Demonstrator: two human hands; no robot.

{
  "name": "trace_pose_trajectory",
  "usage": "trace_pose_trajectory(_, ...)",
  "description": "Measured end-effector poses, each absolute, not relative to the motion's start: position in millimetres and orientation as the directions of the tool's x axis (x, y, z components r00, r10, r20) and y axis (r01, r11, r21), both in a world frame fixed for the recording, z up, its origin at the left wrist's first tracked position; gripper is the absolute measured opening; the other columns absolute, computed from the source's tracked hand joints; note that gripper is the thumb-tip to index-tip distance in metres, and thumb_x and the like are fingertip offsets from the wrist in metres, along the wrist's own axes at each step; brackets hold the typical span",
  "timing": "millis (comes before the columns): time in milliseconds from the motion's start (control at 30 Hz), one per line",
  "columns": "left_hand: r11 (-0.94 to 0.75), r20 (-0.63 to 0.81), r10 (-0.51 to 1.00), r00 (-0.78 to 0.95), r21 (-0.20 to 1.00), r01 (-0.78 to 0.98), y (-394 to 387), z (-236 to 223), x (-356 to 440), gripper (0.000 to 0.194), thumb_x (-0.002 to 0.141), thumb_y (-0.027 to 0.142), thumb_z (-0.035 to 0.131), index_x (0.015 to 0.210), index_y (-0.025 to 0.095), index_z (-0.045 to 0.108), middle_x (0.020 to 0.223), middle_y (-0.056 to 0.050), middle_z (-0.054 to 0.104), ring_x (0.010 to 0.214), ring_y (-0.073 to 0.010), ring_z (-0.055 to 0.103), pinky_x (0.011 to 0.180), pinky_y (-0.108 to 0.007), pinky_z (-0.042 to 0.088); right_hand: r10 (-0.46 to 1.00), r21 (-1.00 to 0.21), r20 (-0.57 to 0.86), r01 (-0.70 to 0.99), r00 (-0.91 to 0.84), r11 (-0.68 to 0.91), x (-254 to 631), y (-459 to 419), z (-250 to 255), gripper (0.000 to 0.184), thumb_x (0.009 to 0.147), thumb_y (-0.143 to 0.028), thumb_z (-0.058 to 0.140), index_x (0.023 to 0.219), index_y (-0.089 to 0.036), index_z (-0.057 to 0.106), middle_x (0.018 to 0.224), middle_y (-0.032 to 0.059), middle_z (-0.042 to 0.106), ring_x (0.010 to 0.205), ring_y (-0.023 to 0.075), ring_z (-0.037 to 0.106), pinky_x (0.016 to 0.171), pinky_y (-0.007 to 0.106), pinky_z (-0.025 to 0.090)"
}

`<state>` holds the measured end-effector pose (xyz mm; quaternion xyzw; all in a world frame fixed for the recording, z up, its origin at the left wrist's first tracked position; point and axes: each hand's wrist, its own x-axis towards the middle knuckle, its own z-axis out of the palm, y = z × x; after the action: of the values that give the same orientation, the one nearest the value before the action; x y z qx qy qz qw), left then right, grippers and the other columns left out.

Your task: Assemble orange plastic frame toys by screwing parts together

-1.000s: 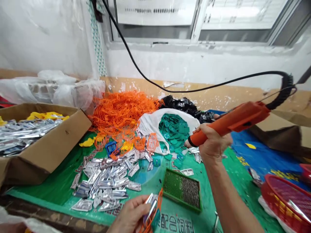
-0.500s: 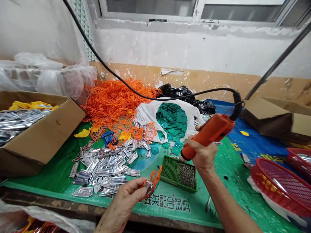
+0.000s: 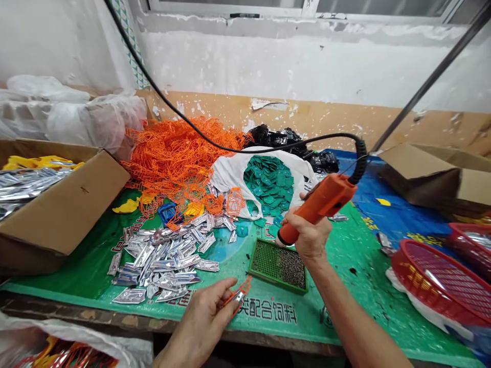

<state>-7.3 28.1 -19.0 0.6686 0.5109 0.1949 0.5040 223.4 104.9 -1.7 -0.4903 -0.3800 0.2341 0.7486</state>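
Observation:
My left hand (image 3: 203, 314) pinches an orange lattice plastic piece (image 3: 246, 284) together with a small silver part (image 3: 239, 296) between thumb and fingers, low over the table's front. Part of the piece is hidden by the hand. Wrapped round an orange electric screwdriver (image 3: 320, 202) is my right hand (image 3: 312, 240). The tool tilts, its white tip pointing down and left just above the back edge of a green perforated tray (image 3: 276, 284). Small screws (image 3: 293, 270) fill the tray's right part. Whether a screw sits on the tip cannot be made out.
Silver parts (image 3: 164, 263) lie heaped left of the tray, with an orange lattice pile (image 3: 180, 153) behind. A white bag (image 3: 226, 171) holds green pieces. Cardboard boxes (image 3: 72, 214) and red baskets (image 3: 414, 271) flank the table. The screwdriver's black cable (image 3: 184, 120) arches overhead.
In my left hand the orange piece has turned, showing more edge-on with the silver part. My right hand and the screwdriver have shifted slightly left in view; the whole view has moved a little.

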Motion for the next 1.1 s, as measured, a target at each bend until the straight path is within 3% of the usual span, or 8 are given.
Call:
trace_pose_trajectory(167, -0.182, -0.218, 0.869, 0.444, 0.694, 0.697, 24, -17, -9, 0.025, 0.088, 0.035, 0.047, 0.095, 0.022, 0.067, 0.081, -0.003, 0.064, 0.078, -0.0205, 0.056, 0.072, -0.030, 0.039, 0.715, -0.919, 0.332, 0.039, 0.615, 0.393, 223, 108, -5, 0.019, 0.057, -0.021, 0.074, 0.072, -0.016, 0.064, 0.058, -0.0031, 0.062, 0.051, 0.0147, 0.056, 0.058, 0.033, 0.048)
trace_pose_trajectory(267, -0.289, -0.213, 0.832, 0.512, 0.623, 0.727, 22, -17, -13, 0.017, 0.085, 0.031, 0.053, 0.087, 0.022, 0.067, 0.086, -0.004, 0.064, 0.087, -0.0231, 0.055, 0.078, -0.034, 0.039, 0.716, -0.925, 0.320, 0.042, 0.621, 0.378, 222, 108, -5, 0.018, 0.056, -0.021, 0.074, 0.068, -0.016, 0.063, 0.058, -0.0027, 0.062, 0.050, 0.0147, 0.056, 0.056, 0.033, 0.047)
trace_pose_trajectory(367, -0.387, -0.218, 0.755, 0.618, 0.612, 0.690, 21, -15, -19, 0.005, 0.077, 0.021, 0.062, 0.079, 0.021, 0.066, 0.088, -0.003, 0.065, 0.092, -0.0235, 0.053, 0.082, -0.035, 0.038, 0.720, -0.929, 0.311, 0.041, 0.620, 0.367, 221, 108, -4, 0.015, 0.055, -0.022, 0.074, 0.063, -0.016, 0.063, 0.057, -0.0019, 0.062, 0.051, 0.0150, 0.056, 0.055, 0.033, 0.047)
trace_pose_trajectory(533, -0.460, -0.127, 0.687, 0.716, 0.686, 0.563, 19, -12, -29, 0.018, 0.081, 0.015, 0.055, 0.086, 0.026, 0.068, 0.090, -0.001, 0.067, 0.097, -0.0213, 0.053, 0.087, -0.033, 0.039, 0.726, -0.932, 0.305, 0.036, 0.616, 0.361, 220, 107, -3, 0.015, 0.055, -0.022, 0.074, 0.063, -0.016, 0.063, 0.058, -0.0018, 0.062, 0.052, 0.0149, 0.056, 0.058, 0.034, 0.049)
trace_pose_trajectory(633, -0.458, -0.110, 0.680, 0.725, 0.710, 0.536, 19, -13, -35, 0.019, 0.081, 0.015, 0.054, 0.089, 0.025, 0.068, 0.092, -0.001, 0.067, 0.096, -0.0201, 0.054, 0.086, -0.031, 0.041, 0.727, -0.933, 0.301, 0.032, 0.617, 0.359, 219, 107, -2, 0.016, 0.055, -0.023, 0.074, 0.064, -0.017, 0.063, 0.058, -0.0024, 0.062, 0.050, 0.0142, 0.055, 0.055, 0.033, 0.049)
trace_pose_trajectory(800, -0.410, -0.169, 0.688, 0.706, 0.713, 0.569, 21, -17, -36, 0.011, 0.080, 0.017, 0.056, 0.075, 0.021, 0.064, 0.082, 0.000, 0.066, 0.086, -0.0187, 0.055, 0.078, -0.027, 0.041, 0.724, -0.929, 0.302, 0.020, 0.620, 0.371, 219, 107, -3, 0.019, 0.055, -0.022, 0.075, 0.067, -0.016, 0.062, 0.058, -0.0028, 0.062, 0.049, 0.0139, 0.056, 0.055, 0.032, 0.048)
trace_pose_trajectory(967, -0.316, -0.148, 0.737, 0.660, 0.787, 0.530, 22, -18, -33, 0.023, 0.083, 0.024, 0.055, 0.061, 0.019, 0.062, 0.070, 0.000, 0.063, 0.078, -0.0176, 0.054, 0.073, -0.026, 0.039, 0.720, -0.921, 0.315, 0.016, 0.619, 0.389, 220, 107, -3, 0.029, 0.057, -0.021, 0.074, 0.083, -0.016, 0.063, 0.058, -0.0050, 0.062, 0.048, 0.0144, 0.056, 0.054, 0.032, 0.048)
trace_pose_trajectory(1100, -0.182, -0.173, 0.781, 0.600, 0.856, 0.483, 23, -16, -31, 0.025, 0.082, 0.025, 0.055, 0.061, 0.021, 0.067, 0.066, 0.001, 0.063, 0.073, -0.0177, 0.053, 0.072, -0.026, 0.040, 0.718, -0.919, 0.318, 0.015, 0.618, 0.394, 221, 107, -3, 0.021, 0.057, -0.021, 0.074, 0.074, -0.017, 0.062, 0.058, -0.0041, 0.061, 0.049, 0.0143, 0.056, 0.055, 0.033, 0.047)
